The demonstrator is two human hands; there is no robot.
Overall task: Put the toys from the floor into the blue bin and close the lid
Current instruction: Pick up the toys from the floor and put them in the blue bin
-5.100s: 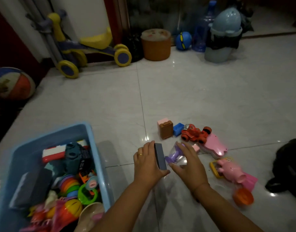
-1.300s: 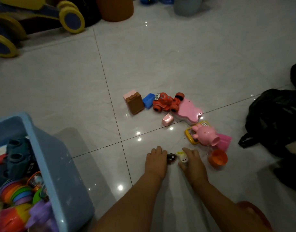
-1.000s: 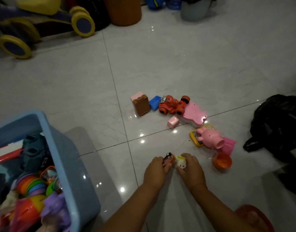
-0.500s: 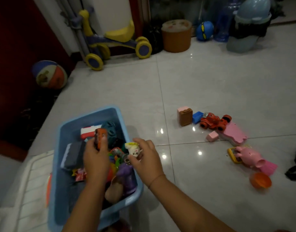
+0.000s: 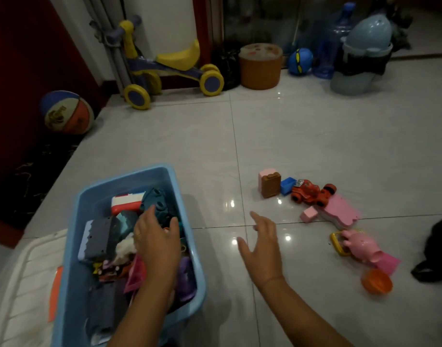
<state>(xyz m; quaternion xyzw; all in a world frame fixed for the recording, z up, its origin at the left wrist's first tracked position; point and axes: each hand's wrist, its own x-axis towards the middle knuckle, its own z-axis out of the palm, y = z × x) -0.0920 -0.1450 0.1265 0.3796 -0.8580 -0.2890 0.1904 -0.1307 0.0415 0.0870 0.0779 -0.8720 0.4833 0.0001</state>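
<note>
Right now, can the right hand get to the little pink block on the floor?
Probably yes. The right hand is open over bare floor, and nothing lies between it and the little pink block.

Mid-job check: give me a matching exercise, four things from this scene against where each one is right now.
Things:
1. left hand
2. right hand
3. red truck
4. orange cup

Places:
a. on the floor, close to the pink pig
b. inside the blue bin
c. between the blue block and the pink board
d. over bare floor, right of the bin

Pairs: 1-b, 2-d, 3-c, 4-a
</note>
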